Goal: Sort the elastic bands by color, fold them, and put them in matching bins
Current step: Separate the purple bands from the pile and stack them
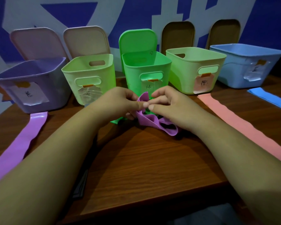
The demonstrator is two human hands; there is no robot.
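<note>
A crumpled purple elastic band (150,121) lies bunched at the table's middle, in front of the bright green bin (146,71). My left hand (120,102) pinches its upper fold between thumb and fingers. My right hand (167,105) grips the same bunch from the right. A green band (116,121) peeks out beneath my hands. A flat purple band (21,140) stretches out at the left below the purple bin (31,88). A pink band (243,125) lies flat at the right, and a blue band (266,97) lies before the blue bin (246,65).
Five open bins stand in a row at the back, including two pale green ones (89,77) (195,69), each with a paper label. Lids lean against the wall behind them. A dark item (80,185) lies under my left forearm. The table's front edge (152,207) is close to me.
</note>
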